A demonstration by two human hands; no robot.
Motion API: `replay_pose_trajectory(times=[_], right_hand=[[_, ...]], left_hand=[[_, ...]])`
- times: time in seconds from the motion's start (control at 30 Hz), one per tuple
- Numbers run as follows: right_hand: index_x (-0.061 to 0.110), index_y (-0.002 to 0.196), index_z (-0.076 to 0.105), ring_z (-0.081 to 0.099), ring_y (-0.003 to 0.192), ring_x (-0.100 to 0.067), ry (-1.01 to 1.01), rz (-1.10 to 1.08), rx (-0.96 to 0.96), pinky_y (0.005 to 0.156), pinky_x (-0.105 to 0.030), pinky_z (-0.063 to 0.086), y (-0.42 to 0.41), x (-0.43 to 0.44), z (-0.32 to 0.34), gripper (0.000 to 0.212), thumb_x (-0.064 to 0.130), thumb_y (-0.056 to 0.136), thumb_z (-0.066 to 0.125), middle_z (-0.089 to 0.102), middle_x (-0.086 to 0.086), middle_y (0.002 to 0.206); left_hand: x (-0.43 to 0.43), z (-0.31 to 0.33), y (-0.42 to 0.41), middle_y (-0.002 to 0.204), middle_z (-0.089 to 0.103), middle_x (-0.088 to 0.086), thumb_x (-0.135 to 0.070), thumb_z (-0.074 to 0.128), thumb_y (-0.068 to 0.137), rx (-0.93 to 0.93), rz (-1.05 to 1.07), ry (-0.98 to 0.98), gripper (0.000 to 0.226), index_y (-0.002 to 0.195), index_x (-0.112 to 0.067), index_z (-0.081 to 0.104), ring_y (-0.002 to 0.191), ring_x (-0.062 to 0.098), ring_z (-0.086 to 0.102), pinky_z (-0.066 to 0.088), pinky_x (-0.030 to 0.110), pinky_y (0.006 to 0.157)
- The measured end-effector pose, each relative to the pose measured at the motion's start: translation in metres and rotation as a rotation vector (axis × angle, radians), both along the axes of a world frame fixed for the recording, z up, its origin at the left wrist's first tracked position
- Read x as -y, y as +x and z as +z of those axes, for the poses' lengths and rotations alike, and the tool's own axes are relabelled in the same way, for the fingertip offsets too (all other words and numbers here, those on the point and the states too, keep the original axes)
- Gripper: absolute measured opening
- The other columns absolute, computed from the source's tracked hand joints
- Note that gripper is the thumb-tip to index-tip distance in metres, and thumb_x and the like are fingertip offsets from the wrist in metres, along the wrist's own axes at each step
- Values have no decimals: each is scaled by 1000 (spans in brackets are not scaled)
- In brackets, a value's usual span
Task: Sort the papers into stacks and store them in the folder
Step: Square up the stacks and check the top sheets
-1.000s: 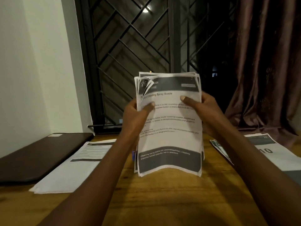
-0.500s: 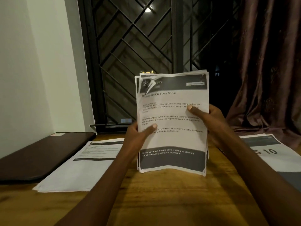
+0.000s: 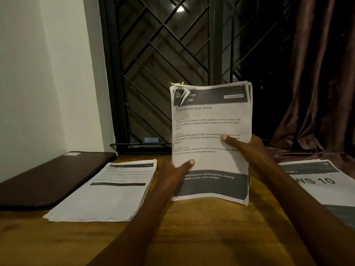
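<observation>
Printed sheaf (image 3: 211, 131) held upright above the wooden counter (image 3: 192, 237).
A dark folder (image 3: 48, 179) lies far left, a flat stack (image 3: 107, 194) just beside it; left hand (image 3: 172, 175) and right hand (image 3: 249, 154) each keep a grip clamped on the sheaf's sides, thumbs on the front page; another stack (image 3: 317, 181) lies right.

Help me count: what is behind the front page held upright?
More sheets, edges showing at top and right. Left hand and right hand grip them; fingers behind and sheet count are hidden.
</observation>
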State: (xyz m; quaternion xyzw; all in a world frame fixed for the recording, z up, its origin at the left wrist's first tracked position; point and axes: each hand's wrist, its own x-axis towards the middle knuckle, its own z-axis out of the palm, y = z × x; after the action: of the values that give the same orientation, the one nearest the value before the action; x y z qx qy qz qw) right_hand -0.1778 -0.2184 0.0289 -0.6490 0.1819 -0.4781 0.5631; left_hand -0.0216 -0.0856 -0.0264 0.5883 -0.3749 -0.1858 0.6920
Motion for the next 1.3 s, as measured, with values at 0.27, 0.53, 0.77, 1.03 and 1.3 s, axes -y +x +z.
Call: replay_pose_trajectory(times=[0.27, 0.53, 0.77, 1.03, 1.3], right_hand=[[23, 96, 67, 71, 88, -21, 40, 24, 51, 79, -36, 56, 8, 0, -12, 30, 20, 69, 81, 73, -1, 101], [29, 94, 66, 67, 99, -24, 0, -14, 18, 91, -44, 52, 6, 6, -17, 29, 29, 69, 81, 71, -1, 108], [15, 111, 64, 65, 98, -25, -12, -70, -54, 91, -44, 52, 10, 14, -22, 37, 27, 78, 75, 67, -7, 115], [11, 114, 63, 69, 99, -28, 61, 231, 77, 84, -44, 56, 13, 40, 1, 81, 43, 45, 91, 69, -10, 114], [6, 109, 64, 70, 78, -19, 205, 139, -313, 66, -28, 58, 23, 37, -65, 24, 18, 88, 65, 67, -13, 115]], left_hand=[[-4, -4, -5, 99, 74, 3, -20, 75, 84, -104, -45, -14, 19, 97, -26, 63, 89, 21, 72, 60, 41, 80], [-4, -10, -2, 97, 73, 2, -15, 73, 86, -162, -82, 11, 22, 100, -26, 60, 88, 20, 71, 58, 44, 85], [-7, -20, 3, 114, 72, 9, -5, 69, 87, -159, -181, 132, 25, 109, -16, 68, 106, 25, 68, 51, 44, 100], [-34, 3, 20, 116, 71, 15, 7, 65, 85, -282, -393, 336, 30, 109, -10, 66, 114, 31, 64, 49, 42, 102], [-43, 21, 57, 121, 68, 15, -9, 69, 82, -282, -387, 400, 46, 127, -8, 60, 113, 31, 65, 52, 46, 96]])
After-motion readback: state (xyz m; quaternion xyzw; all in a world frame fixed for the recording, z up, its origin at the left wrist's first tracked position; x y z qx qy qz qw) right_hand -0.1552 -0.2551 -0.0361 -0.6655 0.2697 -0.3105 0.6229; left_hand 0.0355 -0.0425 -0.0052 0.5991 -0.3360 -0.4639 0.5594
